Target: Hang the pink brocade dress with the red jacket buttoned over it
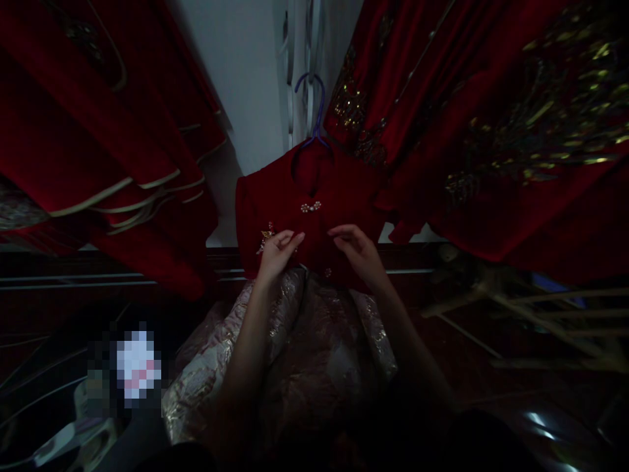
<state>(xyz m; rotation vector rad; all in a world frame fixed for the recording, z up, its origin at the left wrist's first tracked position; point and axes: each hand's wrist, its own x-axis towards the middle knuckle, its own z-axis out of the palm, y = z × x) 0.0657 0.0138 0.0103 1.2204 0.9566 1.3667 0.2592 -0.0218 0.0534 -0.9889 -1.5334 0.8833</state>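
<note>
A short red jacket [275,177] hangs upright on a thin dark-blue hanger [318,124]. A pearl-like clasp [310,208] joins its front below the neckline, and a jewelled brooch [268,231] sits on its left side. My left hand [279,252] pinches at the jacket's front, just below the clasp. Opposite it, my right hand [358,249] is bent in a pinch against the red cloth. Dim light hides how much cloth lies between the fingertips. Another ornament [328,272] shows lower on the front. Shiny patterned pale fabric [289,295] spreads below the jacket.
Red garments with pale trim [122,190] hang at the left. Red gowns with gold sequins [550,111] hang at the right. A white metal rack [289,85] stands behind the hanger. Wooden slatted furniture [521,308] is at lower right; a blurred patch covers something at lower left.
</note>
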